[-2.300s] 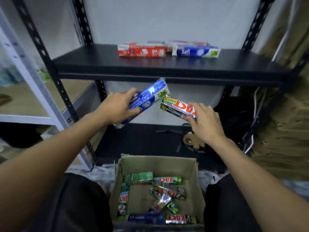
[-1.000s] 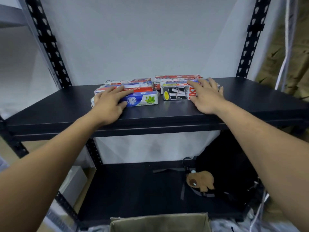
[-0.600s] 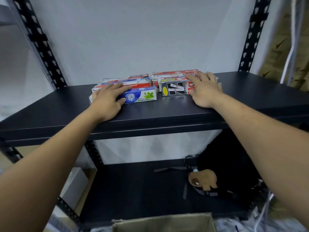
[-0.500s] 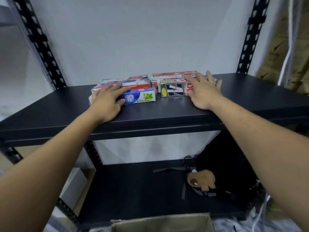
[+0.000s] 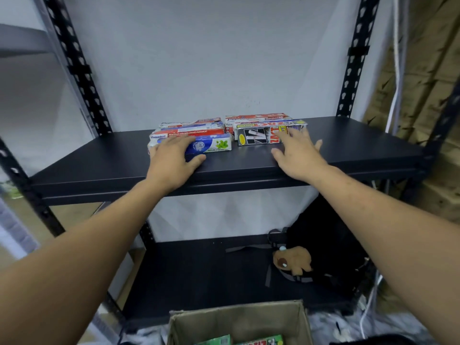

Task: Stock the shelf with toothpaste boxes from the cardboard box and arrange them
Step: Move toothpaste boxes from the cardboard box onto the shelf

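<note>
A pale grey wall fills the upper half of the frame, framed by the black perforated uprights of a metal rack. At the right edge a white cable hangs in front of brown corrugated sheeting. The rack's matte black upper shelf runs across the middle of the frame, and a lower shelf of the same finish lies beneath it. On the lower shelf, right of centre, sits a black bag with a brown plush toy against it. The open cardboard box stands at the bottom centre, with green toothpaste boxes just visible inside. Two bare forearms reach up from the lower corners to the upper shelf. There the stocked boxes lie flat in two groups at the centre. Red-and-white boxes are on the left with a blue-and-white box in front. More red-and-white boxes are on the right with a black-and-white box in front. The left hand lies over the left part of the blue-and-white box, fingers straight and close together on top, thumb on the shelf before it. The right hand has its fingers spread apart, the tips reaching the right end of the black-and-white box.
</note>
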A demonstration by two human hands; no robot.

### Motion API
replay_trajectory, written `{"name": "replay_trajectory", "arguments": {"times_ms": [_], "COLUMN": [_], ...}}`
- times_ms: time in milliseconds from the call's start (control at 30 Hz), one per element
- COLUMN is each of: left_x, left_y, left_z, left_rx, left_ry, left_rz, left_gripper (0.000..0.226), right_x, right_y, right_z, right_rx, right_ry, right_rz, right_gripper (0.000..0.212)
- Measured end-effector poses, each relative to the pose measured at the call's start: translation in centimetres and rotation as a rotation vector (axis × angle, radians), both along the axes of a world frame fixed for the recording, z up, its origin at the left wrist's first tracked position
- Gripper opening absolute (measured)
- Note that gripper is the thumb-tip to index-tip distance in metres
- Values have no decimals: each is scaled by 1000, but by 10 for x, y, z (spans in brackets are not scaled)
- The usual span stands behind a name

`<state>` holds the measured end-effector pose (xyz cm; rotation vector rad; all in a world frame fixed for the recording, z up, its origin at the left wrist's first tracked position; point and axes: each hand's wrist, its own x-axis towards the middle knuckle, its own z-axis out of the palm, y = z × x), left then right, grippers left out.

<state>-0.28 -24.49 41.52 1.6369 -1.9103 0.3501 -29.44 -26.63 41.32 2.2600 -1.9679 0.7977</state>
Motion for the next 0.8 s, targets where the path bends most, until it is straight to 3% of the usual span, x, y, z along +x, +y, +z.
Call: {"name": "replay_trajectory", "arguments": {"times_ms": [100, 400, 800], "left_x": [-14, -30, -36], "left_y": [31, 113, 182], "left_z": [-10, -58, -233], "left_rx": [-42, -68, 593], "left_ry": [-3, -41, 39], "left_rz": [-76, -202, -89], "left_gripper": [50, 36, 37], "right_x": [3, 23, 48], "right_y": [28, 113, 198], "right_z": [-6, -71, -244], "right_rx": [-16, -314, 296], "right_ry": [18, 101, 94], "right_rz": [32, 145, 143], "right_gripper": [47, 37, 44]}}
